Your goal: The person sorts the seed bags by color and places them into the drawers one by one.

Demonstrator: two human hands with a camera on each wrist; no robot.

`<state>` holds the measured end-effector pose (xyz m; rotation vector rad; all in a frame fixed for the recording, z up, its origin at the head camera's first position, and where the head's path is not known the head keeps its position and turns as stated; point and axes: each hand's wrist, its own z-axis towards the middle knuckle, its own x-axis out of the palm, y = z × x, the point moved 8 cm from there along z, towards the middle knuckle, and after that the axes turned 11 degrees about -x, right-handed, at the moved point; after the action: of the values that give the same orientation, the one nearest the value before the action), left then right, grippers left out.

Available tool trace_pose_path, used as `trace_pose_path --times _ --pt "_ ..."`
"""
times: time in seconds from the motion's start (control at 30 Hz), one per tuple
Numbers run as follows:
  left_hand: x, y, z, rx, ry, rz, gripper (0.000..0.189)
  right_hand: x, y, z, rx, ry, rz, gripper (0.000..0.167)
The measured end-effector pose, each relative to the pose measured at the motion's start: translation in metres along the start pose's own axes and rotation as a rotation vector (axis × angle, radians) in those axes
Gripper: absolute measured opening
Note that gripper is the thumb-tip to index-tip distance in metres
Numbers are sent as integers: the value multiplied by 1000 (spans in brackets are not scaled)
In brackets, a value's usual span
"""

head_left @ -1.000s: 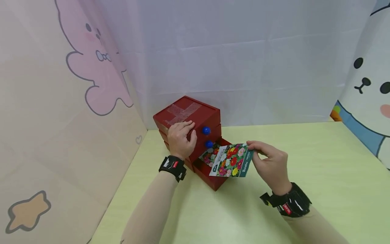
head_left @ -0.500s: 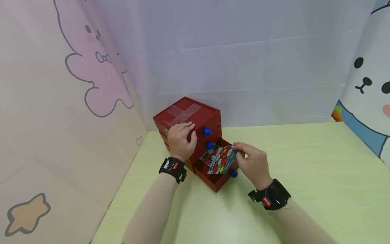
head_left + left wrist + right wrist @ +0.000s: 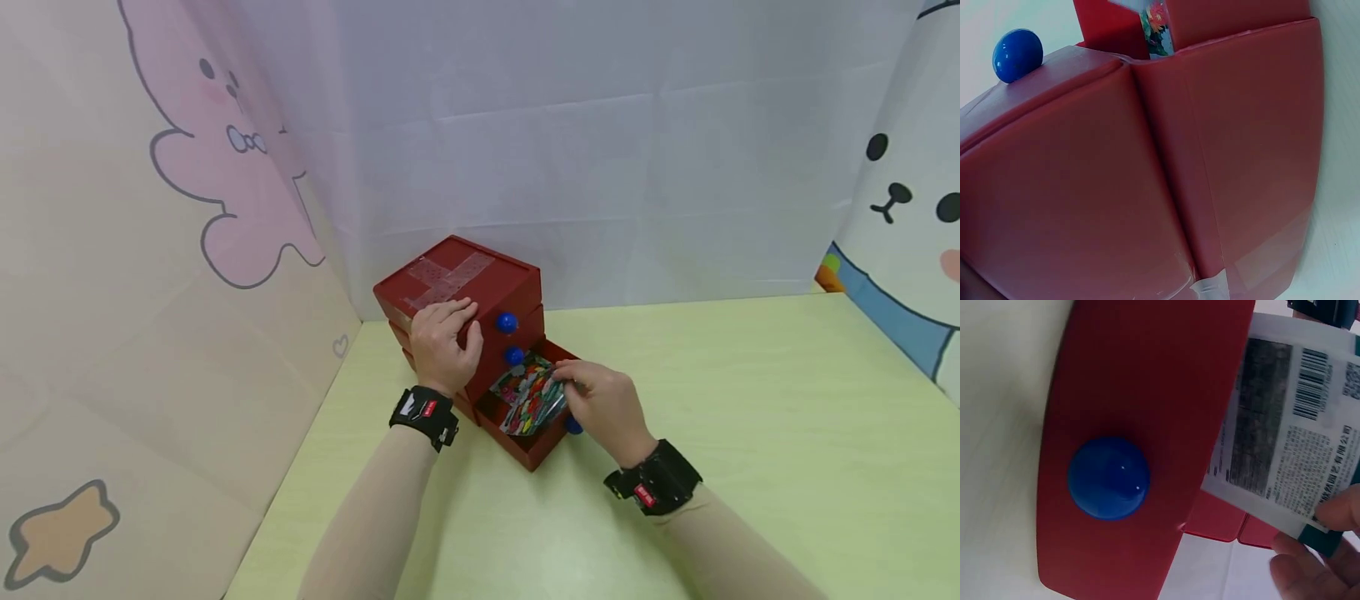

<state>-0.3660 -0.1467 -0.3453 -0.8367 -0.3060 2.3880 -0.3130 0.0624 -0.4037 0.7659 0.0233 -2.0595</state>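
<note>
A small red chest of drawers (image 3: 480, 287) with blue knobs stands on the pale green table. Its bottom drawer (image 3: 525, 442) is pulled out, with a flower-print packet lying inside. My left hand (image 3: 442, 342) rests on the chest's top front corner, fingers curled over the edge. My right hand (image 3: 600, 400) pinches a flower seed packet (image 3: 531, 398) and holds it tilted into the open drawer. In the right wrist view the packet's printed back (image 3: 1285, 444) shows beside the drawer front (image 3: 1147, 394) and its blue knob (image 3: 1109, 477). The left wrist view shows the chest's side (image 3: 1147, 175) and one knob (image 3: 1017, 55).
Printed cartoon backdrops close in the left (image 3: 150, 250), back and right (image 3: 900, 208) sides. The chest sits near the back left corner. Bare green tabletop (image 3: 750, 433) stretches to the right and toward me.
My right hand has moved left and down with the seed packet, bringing it from above the drawer's front into the open bottom drawer. The left hand stays on the chest.
</note>
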Motion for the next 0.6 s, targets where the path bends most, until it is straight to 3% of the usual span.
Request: trace_pose_path --times 0.6 --pt "1 2 0 -19 3 2 32 21 -4 -7 92 208 33 18"
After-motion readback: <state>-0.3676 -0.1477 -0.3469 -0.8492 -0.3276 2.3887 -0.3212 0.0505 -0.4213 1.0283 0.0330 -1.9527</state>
